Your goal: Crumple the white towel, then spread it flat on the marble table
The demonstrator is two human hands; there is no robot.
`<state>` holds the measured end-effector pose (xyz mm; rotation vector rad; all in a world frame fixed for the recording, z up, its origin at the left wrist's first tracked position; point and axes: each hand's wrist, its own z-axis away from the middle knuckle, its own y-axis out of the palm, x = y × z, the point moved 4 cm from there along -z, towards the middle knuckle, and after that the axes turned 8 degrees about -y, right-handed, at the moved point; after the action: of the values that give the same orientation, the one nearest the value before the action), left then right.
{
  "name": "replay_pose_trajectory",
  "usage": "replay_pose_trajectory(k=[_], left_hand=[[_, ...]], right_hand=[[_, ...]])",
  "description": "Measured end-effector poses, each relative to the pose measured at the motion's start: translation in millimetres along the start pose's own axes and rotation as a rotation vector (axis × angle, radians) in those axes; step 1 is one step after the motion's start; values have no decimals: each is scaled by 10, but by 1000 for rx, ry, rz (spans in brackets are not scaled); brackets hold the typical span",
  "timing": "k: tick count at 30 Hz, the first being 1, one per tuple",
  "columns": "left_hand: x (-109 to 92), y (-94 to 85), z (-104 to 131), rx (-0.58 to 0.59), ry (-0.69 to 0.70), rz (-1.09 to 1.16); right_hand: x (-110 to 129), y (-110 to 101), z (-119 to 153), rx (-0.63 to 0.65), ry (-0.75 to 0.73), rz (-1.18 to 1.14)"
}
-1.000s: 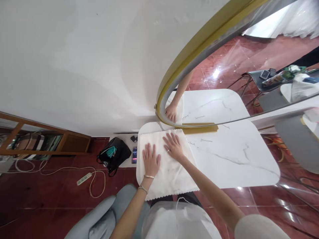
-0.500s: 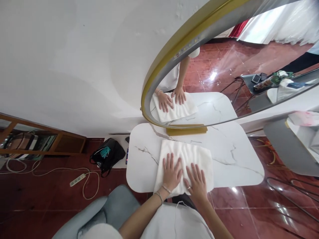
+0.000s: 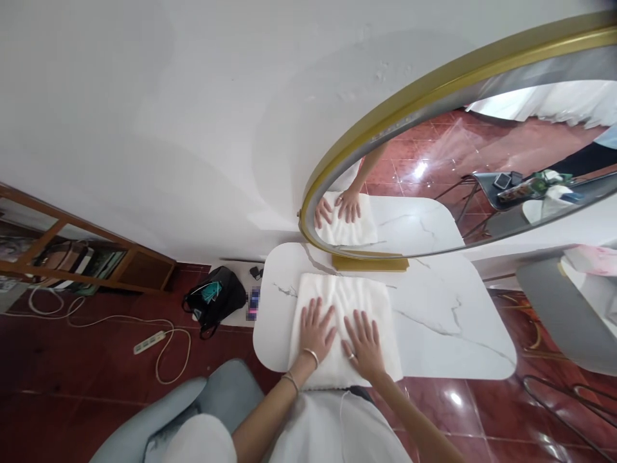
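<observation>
A folded white towel (image 3: pixel 337 370) lies on the white marble-patterned table (image 3: pixel 448 321), close to its front edge, with soft wrinkles across its upper half. My left hand (image 3: pixel 315 331) rests flat on the towel's left part, fingers spread and pointing away from me. To the right of it, my right hand (image 3: pixel 365 344) also presses flat on the cloth with its fingers apart; a ring is on one finger. Both palms touch the towel and neither grips it. Bracelets circle my left wrist.
A gold-framed mirror (image 3: pixel 332 154) stands at the table's back on a gold base (image 3: pixel 370 263). A grey chair (image 3: pixel 231 392) is at lower left. Beyond it are a black bag (image 3: pixel 219 302) and a power strip (image 3: pixel 149 343) with its cable. Another chair (image 3: pixel 554 308) stands at right.
The towel and both hands have shifted left across the table, and the towel sits straighter. Its front edge is nearer to me. The camera view has also turned a little.
</observation>
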<state>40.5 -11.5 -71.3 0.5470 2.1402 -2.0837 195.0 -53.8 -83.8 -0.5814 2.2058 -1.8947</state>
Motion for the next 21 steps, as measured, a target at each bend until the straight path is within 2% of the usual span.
replay_pose_trajectory(k=[5, 7, 10, 12, 15, 21], left_hand=[[640, -206, 141, -48, -144, -65], [785, -258, 168, -71, -175, -71], [843, -280, 169, -104, -205, -67], [783, -252, 147, -110, -203, -63], [572, -153, 79, -82, -150, -58], [-121, 135, -173, -42, -19, -17]], right_hand=[[543, 105, -439, 33, -128, -54], [692, 126, -549, 38, -151, -61], [757, 123, -605, 34, -178, -69], [690, 109, -568, 32, -181, -68], [458, 84, -428, 19, -126, -44], [-217, 26, -49, -17, 8, 20]])
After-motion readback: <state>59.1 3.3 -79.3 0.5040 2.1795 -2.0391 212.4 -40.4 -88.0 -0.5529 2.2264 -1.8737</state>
